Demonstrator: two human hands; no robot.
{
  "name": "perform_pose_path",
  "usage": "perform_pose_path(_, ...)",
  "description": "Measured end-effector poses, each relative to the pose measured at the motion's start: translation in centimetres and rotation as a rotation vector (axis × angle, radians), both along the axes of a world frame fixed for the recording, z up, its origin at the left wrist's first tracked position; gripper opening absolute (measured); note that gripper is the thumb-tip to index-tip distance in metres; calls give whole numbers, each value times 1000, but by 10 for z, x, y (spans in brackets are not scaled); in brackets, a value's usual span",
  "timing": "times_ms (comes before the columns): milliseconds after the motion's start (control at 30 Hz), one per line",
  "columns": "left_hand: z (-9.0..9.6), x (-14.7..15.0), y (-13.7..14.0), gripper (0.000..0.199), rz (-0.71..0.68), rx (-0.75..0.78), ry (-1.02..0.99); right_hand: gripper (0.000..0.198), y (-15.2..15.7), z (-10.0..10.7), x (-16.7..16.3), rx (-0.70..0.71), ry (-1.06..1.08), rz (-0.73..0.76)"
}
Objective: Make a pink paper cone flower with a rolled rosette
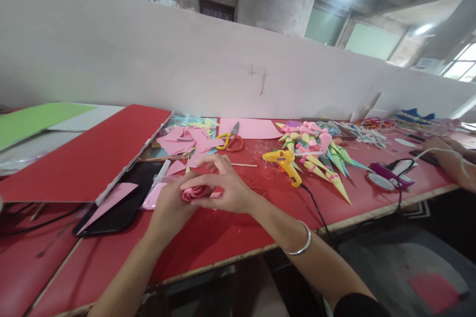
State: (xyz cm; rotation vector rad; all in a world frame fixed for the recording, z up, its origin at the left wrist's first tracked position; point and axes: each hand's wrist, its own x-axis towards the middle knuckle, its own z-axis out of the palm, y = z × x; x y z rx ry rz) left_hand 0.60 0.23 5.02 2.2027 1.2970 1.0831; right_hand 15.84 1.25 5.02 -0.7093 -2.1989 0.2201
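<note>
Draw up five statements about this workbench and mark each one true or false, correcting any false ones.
1. The left hand and right hand hold a rolled pink paper rosette. True.
2. The yellow plastic glue gun lies left of the scissors with yellow and red handles. False: it lies to their right.
3. A silver metal bangle circles the right forearm. True.
4. The flat paper sheet near the white partition is green. False: it is pink.
5. The glue gun has a black cord. True.
</note>
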Motion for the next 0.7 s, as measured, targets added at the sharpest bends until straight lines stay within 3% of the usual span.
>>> perform_pose_path(133, -1, 2, -1, 10, 110, 119, 97, 44, -4, -1, -3, -11, 45, 10)
perform_pose_path(300, -8, 4, 0, 11, 260, 186, 194, 38, -7, -4, -6, -9, 39, -88)
perform_pose_path(533, -4, 6, 2, 11, 202, 156, 182, 26, -6, -5, -7, 16, 49, -101)
perform_pose_path(700, 0, 1, 6, 17, 67, 135, 186, 16, -3, -4, -4, -2, 67, -90)
